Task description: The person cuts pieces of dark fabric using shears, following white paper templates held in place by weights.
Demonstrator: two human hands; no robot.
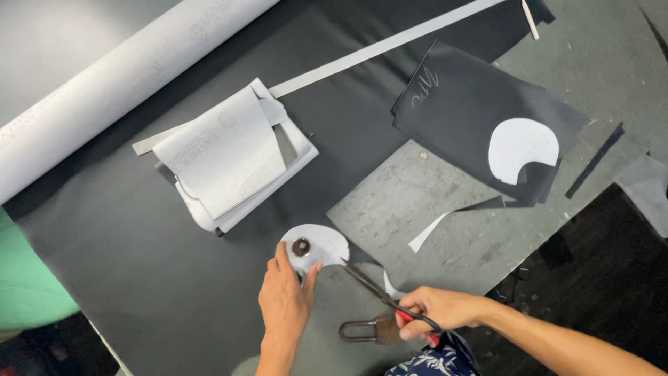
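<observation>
My left hand (285, 296) presses down on the black fabric (125, 244) at the edge of a rounded white paper pattern (323, 245). A small round brown weight (301, 246) rests on that pattern. My right hand (438, 310) grips a pair of scissors (379, 296) by red-lined handles. The blades point up and left, and their tip meets the pattern's right edge, where the fabric is being cut.
A stack of white folded pieces (233, 157) lies on the fabric. A large white roll (104, 87) runs along the upper left. A long white strip (390, 45) crosses the top. A black cut piece (473, 111) with a second white pattern (522, 150) sits right.
</observation>
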